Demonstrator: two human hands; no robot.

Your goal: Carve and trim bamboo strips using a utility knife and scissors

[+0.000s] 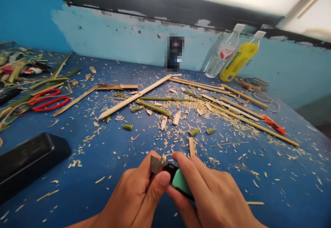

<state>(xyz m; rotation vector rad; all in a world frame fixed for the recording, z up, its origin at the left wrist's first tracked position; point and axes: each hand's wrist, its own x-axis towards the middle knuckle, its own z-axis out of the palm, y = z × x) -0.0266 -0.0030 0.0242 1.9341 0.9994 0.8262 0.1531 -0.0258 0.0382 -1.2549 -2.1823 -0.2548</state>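
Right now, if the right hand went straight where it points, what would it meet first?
The right hand would likely meet the left hand first, though depth between them is unclear.

Knife (181,181) betw. L hand (134,190) & R hand (207,190). Box (33,162) left of L hand; scissors (51,101) farther fwd-left, past box. Sticks (139,93) & shavings (230,120) on table (103,159) ahead of both hands. Two bottles (238,62) far fwd-right of R hand, by wall (124,38).

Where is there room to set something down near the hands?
Two patches of the blue table hold only stray shavings and slivers: between the black object and the left hand, and right of the right hand. It is crowded beyond the hands, around the long pale strip, and at far left by the red-handled scissors.
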